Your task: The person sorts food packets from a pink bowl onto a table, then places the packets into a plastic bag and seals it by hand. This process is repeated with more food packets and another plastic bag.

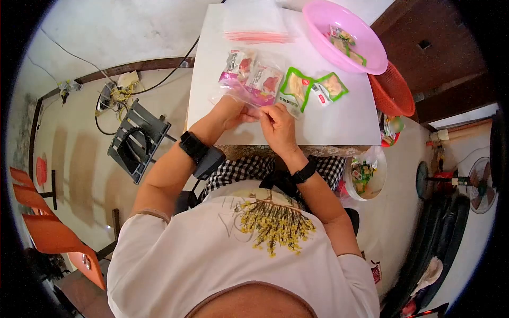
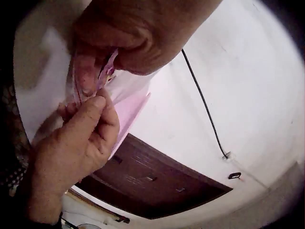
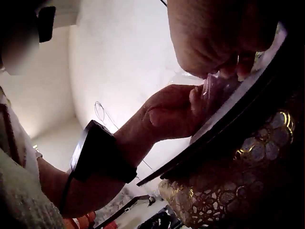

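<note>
A clear plastic bag [image 1: 247, 93] lies near the table's front edge, with two purple-and-white packets [image 1: 264, 80] in or under its film. My left hand [image 1: 232, 112] holds the bag's mouth, its fingers partly inside or behind the film. My right hand [image 1: 278, 127] pinches the bag's edge beside it, thumb against forefinger; the left wrist view shows this right hand [image 2: 81, 138] close up. Two green-edged packets [image 1: 297, 90] lie just right of the bag. In the right wrist view the left hand [image 3: 174, 112] is at the purple-tinted film.
Stacked clear bags with red edges [image 1: 258, 37] lie at the table's back. A pink basin [image 1: 344, 37] holding several packets stands back right, above a red basket [image 1: 395, 90]. A white bucket [image 1: 366, 175] is right of the table, a dark stool [image 1: 139, 139] left.
</note>
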{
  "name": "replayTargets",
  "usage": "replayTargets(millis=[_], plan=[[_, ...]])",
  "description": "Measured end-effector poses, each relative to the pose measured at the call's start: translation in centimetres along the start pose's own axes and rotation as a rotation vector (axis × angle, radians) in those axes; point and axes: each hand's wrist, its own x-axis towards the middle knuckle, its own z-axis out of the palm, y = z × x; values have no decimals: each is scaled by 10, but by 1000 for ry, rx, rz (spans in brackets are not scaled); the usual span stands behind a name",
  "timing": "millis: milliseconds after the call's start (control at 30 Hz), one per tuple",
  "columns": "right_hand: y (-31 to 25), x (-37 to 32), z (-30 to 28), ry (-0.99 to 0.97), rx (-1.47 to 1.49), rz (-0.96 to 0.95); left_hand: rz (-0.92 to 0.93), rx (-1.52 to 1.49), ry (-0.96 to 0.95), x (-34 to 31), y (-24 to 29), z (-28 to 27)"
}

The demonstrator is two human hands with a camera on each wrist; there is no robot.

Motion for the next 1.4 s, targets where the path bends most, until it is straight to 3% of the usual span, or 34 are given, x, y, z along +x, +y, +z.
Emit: replayTargets(millis=[33,133,233,333,433,567,667,867,1000,1100,1300,1400], plan=[[2,-1,-1,-7,-15,-4,-77,87,-34,-3,1,-2],[1,-3,-2,-22,-10,-1,-53,112,60,7,-7,-2],[0,-2,-2,26,14,-8,72,-13,67,27,-14,-2],[2,-3,-3,21,-3,-38,31,-73,196,61,-14,8],[3,-6,-6,-10,-28,-7,-38,50,216,82,-14,-2],[11,-6,-15,-102,-20,-27,134,-100,127,35,-8,27],[-6,5,-41,-245,-32,109,182,-133,-6,10,-12,10],[31,29,-65,-15,-556,182,45,-39,23,-51,-25,-11],[36,39,-63,-143,-621,332,3,-8,-5,-74,-33,-16],[43,40,-62,-109,-478,327,11,3,-34,-78,-37,-18],[39,41,-78,-195,-441,554,28,18,-97,-81,-35,-12],[16,47,-93,-442,-441,771,45,63,-163,-80,-36,-4]])
